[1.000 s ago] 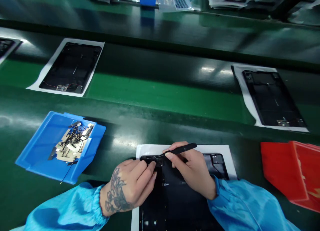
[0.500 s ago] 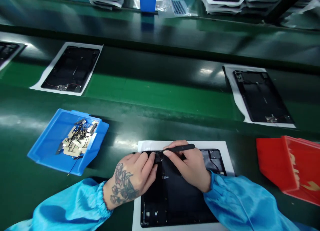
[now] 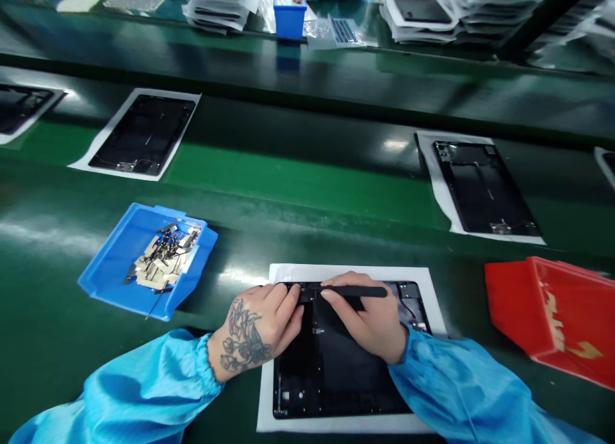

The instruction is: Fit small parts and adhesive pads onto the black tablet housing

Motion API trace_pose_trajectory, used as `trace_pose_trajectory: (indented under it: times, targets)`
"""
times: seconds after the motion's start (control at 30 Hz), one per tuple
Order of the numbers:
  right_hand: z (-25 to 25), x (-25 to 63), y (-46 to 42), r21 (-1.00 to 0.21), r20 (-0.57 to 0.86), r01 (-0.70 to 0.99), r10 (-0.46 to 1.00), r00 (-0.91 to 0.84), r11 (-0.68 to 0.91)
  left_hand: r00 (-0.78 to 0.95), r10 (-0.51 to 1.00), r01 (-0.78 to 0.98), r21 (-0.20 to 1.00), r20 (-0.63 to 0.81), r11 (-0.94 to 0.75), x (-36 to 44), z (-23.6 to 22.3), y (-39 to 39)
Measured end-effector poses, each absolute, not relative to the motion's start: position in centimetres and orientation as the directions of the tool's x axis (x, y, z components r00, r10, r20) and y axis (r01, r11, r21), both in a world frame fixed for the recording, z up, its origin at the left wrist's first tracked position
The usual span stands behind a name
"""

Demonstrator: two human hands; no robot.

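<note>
A black tablet back shell (image 3: pixel 336 367) lies on a white sheet (image 3: pixel 432 290) right in front of me. My left hand (image 3: pixel 262 325) rests on the shell's upper left corner, its fingertips pressed together on a small black part there. My right hand (image 3: pixel 368 316) pinches black tweezers (image 3: pixel 355 292) that lie almost flat, tip pointing left to that same corner. Both arms wear blue sleeves.
A blue tray (image 3: pixel 115 264) of small flex parts sits at left. A red tray (image 3: pixel 552 316) stands at right. More black shells on white sheets (image 3: pixel 141 133) (image 3: pixel 480 188) lie on the green belt (image 3: pixel 298 181). Stacked shells, a blue bin (image 3: pixel 289 15) and another person's hand are at the far edge.
The view has tilted up, showing more of the shell below my hands. The tweezers have flattened to nearly level. Both hands stay at the upper left corner.
</note>
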State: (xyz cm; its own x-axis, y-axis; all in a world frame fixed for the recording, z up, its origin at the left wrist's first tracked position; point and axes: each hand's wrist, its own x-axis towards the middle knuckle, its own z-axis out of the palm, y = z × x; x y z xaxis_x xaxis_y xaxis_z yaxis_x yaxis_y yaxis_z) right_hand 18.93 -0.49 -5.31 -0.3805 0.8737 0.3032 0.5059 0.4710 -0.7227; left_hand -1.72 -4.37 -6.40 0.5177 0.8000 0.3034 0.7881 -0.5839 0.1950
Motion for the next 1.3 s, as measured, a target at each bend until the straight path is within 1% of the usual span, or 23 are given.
trace_pose_trajectory:
  times: [0.27,0.33,0.43,0.53,0.6,0.67,0.73,0.83,0.9,1.0,1.13,1.3]
  targets:
    - [-4.9,18.2,0.0,-0.728,0.296,0.514,0.884,-0.362,0.454,0.518,0.798,0.789,0.191,0.308,-0.585,-1.6,-6.2,-4.3]
    - [-5.0,18.1,0.0,-0.743,0.279,0.513,0.896,-0.347,0.430,0.514,0.800,0.788,0.197,0.310,-0.583,-1.6,-6.1,-4.3]
    - [-5.3,18.2,-0.1,-0.811,0.199,0.488,0.936,-0.289,0.323,0.514,0.801,0.784,0.213,0.307,-0.584,-1.6,-6.1,-4.3]
    - [-5.5,18.3,0.0,-0.892,0.052,0.428,0.973,-0.227,0.147,0.510,0.809,0.785,0.225,0.293,-0.577,-1.6,-6.0,-4.4]
    - [-5.6,18.3,0.1,-0.914,-0.025,0.402,0.978,-0.207,0.062,0.505,0.813,0.788,0.231,0.288,-0.571,-1.6,-6.0,-4.4]
    - [-5.6,18.4,0.2,-0.913,-0.051,0.407,0.977,-0.205,0.038,0.504,0.813,0.786,0.237,0.291,-0.572,-1.7,-5.9,-4.4]
    - [-5.6,18.4,0.3,-0.905,-0.031,0.420,0.974,-0.224,0.068,0.504,0.812,0.781,0.245,0.295,-0.574,-1.7,-5.8,-4.4]
    - [-5.6,18.6,0.1,-0.883,0.048,0.438,0.962,-0.269,0.166,0.505,0.816,0.778,0.262,0.281,-0.571,-1.7,-5.8,-4.3]
    - [-5.6,18.7,0.0,-0.841,0.120,0.475,0.946,-0.300,0.257,0.503,0.819,0.777,0.270,0.275,-0.568,-1.7,-5.8,-4.3]
    - [-5.7,18.9,-0.1,-0.746,0.227,0.525,0.897,-0.380,0.411,0.503,0.816,0.775,0.269,0.286,-0.572,-1.7,-5.8,-4.2]
    - [-6.2,19.2,-0.2,-0.686,0.312,0.498,0.832,-0.458,0.531,0.503,0.815,0.776,0.264,0.288,-0.573,-1.7,-5.7,-4.2]
    - [-6.3,19.4,-0.3,-0.675,0.377,0.434,0.784,-0.493,0.597,0.504,0.815,0.775,0.266,0.285,-0.573,-1.8,-6.0,-4.3]
